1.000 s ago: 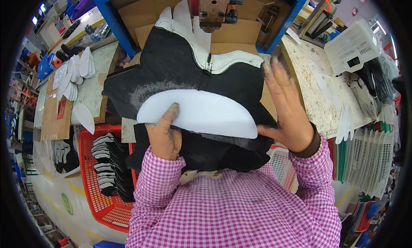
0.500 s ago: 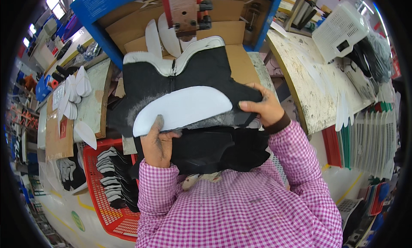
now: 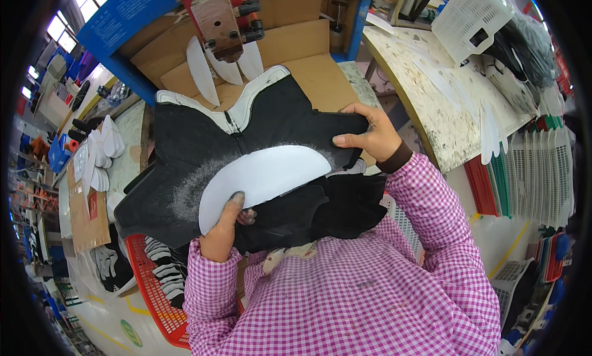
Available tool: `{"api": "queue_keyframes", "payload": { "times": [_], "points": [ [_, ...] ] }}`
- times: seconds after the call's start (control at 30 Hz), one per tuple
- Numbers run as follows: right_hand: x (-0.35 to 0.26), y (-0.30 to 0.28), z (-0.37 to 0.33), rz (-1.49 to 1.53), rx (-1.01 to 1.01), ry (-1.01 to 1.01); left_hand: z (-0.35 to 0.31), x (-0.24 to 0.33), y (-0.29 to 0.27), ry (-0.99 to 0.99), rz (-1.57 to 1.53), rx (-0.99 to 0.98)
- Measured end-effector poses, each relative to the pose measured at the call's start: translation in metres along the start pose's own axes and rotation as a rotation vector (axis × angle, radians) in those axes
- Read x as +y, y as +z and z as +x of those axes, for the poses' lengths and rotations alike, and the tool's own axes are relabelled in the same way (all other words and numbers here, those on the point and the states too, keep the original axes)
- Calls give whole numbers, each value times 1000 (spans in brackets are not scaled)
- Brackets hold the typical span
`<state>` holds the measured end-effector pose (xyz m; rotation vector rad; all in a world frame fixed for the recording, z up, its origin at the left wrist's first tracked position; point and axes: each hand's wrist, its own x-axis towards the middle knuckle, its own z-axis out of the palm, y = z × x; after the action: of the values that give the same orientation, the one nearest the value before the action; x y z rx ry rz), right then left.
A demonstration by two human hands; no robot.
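A black shoe upper point(image 3: 277, 118), laid out flat with a white-lined notched top edge, is held up before me. My right hand point(image 3: 377, 136) grips its right end, thumb on top and fingers behind. A smooth white half-moon piece point(image 3: 265, 176) lies over the upper's lower middle, beside a greyish dusty patch. My left hand point(image 3: 226, 228) pinches that piece near its lower left end; its thumb presses on the face, and the fingers are mostly hidden below the edge. More black pieces point(image 3: 280, 217) rest on my lap underneath.
Ahead stands a blue-framed machine with a metal head point(image 3: 216, 26); white pieces point(image 3: 201, 69) lean beneath it. White pieces point(image 3: 98, 152) also lie on the left table. A red basket point(image 3: 157, 300) with black-and-white parts sits lower left. A worn table point(image 3: 431, 91) bears a white basket point(image 3: 472, 23).
The upper has turned, its left part reaching farther out to the left and lower. The white piece slants more steeply, with my left hand still on it. The whole view has shifted slightly.
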<state>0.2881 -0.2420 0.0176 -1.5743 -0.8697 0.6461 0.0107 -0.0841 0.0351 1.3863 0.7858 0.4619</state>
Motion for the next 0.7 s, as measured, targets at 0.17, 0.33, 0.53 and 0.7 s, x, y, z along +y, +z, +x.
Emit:
{"api": "queue_keyframes", "payload": {
  "times": [0.17, 0.33, 0.53, 0.7],
  "points": [
    [5, -3, -33, -139, 32, -57, 0, -30, 6, -79, 14, 56],
    [16, 2, -49, -697, -18, -23, 14, -84, 18, -184, 127, 105],
    [-27, 4, -50, -1439, 105, -532, 17, -106, 13, -109, 168, 121],
    [6, 103, -53, -1152, -407, -698, 15, -104, 12, 103, 399, 113]
  ]
}}
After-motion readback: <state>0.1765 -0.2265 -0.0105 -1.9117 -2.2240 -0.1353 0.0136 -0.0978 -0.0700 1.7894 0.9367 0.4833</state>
